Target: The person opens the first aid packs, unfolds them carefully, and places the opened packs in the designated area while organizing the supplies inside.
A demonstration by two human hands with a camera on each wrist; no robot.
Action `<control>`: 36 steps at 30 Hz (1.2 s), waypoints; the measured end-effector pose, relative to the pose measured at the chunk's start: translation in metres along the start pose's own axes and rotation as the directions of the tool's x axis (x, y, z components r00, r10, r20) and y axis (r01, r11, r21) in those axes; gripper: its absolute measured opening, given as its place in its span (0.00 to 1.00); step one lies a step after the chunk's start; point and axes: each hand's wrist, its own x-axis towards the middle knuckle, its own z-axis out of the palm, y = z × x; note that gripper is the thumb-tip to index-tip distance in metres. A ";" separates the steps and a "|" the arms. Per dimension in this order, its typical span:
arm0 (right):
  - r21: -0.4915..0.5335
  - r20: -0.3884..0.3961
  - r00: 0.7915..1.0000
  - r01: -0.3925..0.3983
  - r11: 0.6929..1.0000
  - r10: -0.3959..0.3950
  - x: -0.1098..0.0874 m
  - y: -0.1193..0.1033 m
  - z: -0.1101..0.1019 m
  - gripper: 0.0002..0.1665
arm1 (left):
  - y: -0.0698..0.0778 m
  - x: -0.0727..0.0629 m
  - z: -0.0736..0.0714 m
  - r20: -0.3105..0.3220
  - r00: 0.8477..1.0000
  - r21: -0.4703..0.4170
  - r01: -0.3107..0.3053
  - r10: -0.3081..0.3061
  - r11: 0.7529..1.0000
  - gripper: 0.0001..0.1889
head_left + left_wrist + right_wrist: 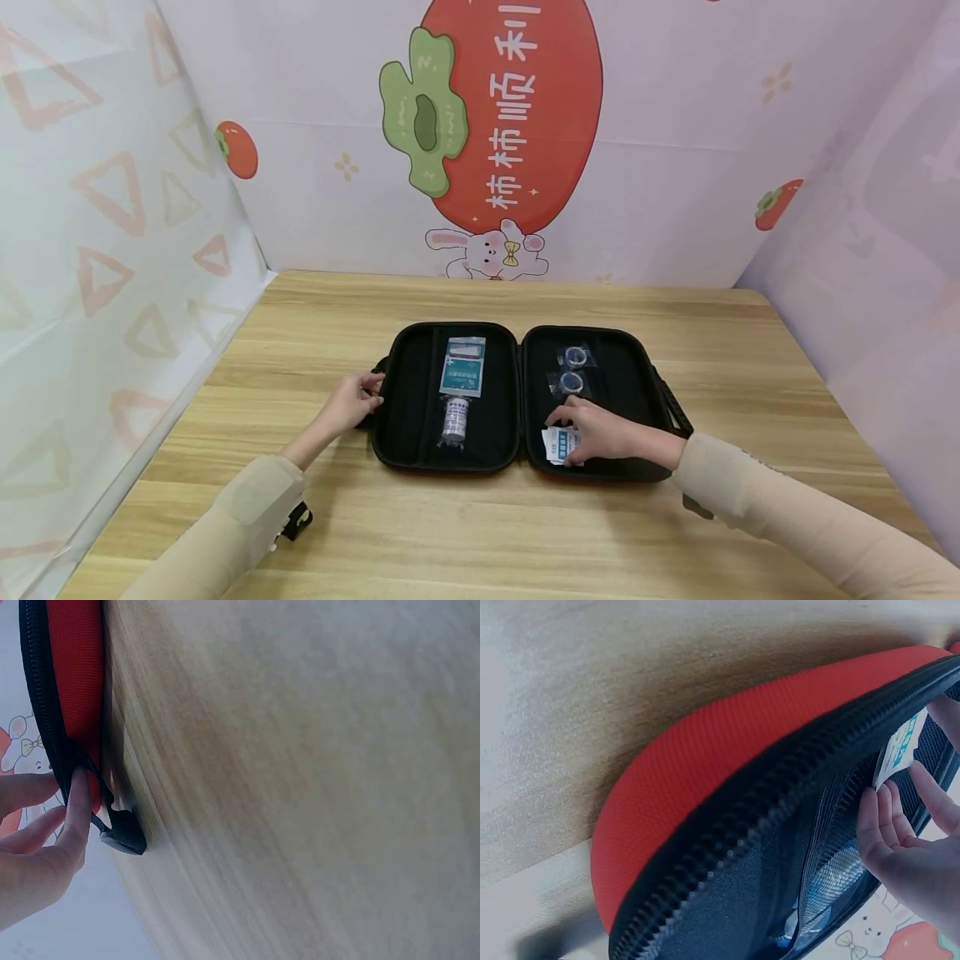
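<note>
A black-lined zip case (408,400) with a red outer shell (75,682) lies unfolded on the table. My left hand (356,400) holds its left rim between the fingers, by a zip pull (126,832). In the right half, my right hand (600,429) grips several small white-and-blue packets (558,446) at the front inner corner; the right wrist view shows the packets (900,752) between thumb and fingers, beside a mesh pocket (829,825). Behind this hand are two clear-wrapped rolls (572,383). The left half holds a teal-and-white packet (462,367) and a wrapped white roll (455,419).
The case rests on a wood-grain table (480,533). A black carry handle (675,408) sticks out at its right side. Printed cloth walls (675,208) stand behind and at both sides of the table.
</note>
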 end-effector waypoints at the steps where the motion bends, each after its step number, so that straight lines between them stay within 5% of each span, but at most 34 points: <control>1: -0.001 -0.005 1.000 0.000 1.000 0.000 0.000 0.000 0.000 0.29 | 0.000 0.000 0.000 -0.001 1.000 -0.001 -0.001 0.001 1.000 0.19; 22: 0.031 -0.024 0.998 0.054 0.998 -0.054 -0.009 0.001 -0.023 0.15 | 0.005 0.000 -0.002 0.028 0.999 0.020 0.035 -0.036 0.999 0.20; 36: 0.196 -0.054 0.998 -0.033 0.980 0.045 -0.019 0.012 -0.033 0.09 | 0.003 0.001 -0.001 0.022 0.999 0.014 0.030 -0.030 0.999 0.19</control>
